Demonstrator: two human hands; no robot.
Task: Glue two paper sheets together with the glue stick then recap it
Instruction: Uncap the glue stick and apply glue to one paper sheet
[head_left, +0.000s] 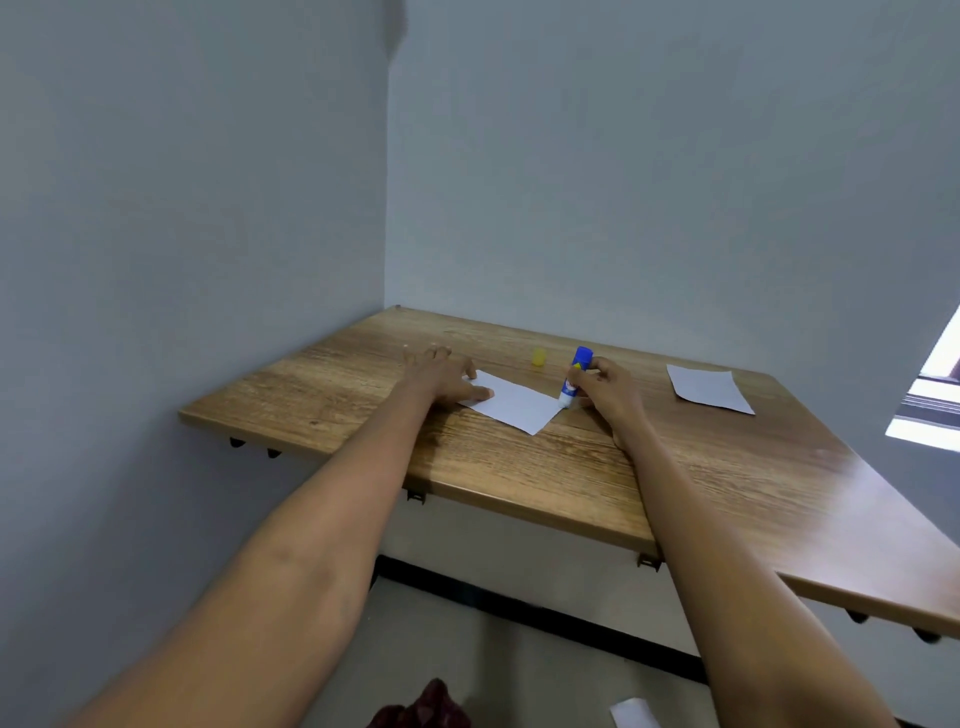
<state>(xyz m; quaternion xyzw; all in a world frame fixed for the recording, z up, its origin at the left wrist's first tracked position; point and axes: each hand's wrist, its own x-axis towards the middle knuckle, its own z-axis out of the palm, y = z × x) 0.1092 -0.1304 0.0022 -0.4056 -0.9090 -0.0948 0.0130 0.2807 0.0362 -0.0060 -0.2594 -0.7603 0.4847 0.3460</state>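
Glue stick (575, 378) near-upright, tip down on near sheet's (511, 402) right corner; right hand (602, 387) fingers grasp it, hiding its side. Left hand (441, 376) flat, fingers released, pinning sheet on counter (519, 467).

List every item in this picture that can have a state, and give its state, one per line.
Glue stick: uncapped, tilted, tip down on the near sheet's right corner.
Cap: off, standing on the table behind the sheet.
Near sheet: flat, pinned at its left end.
Far sheet: flat, untouched, apart.
Left hand: fingers spread, pressing the near sheet.
Right hand: holds the glue stick.
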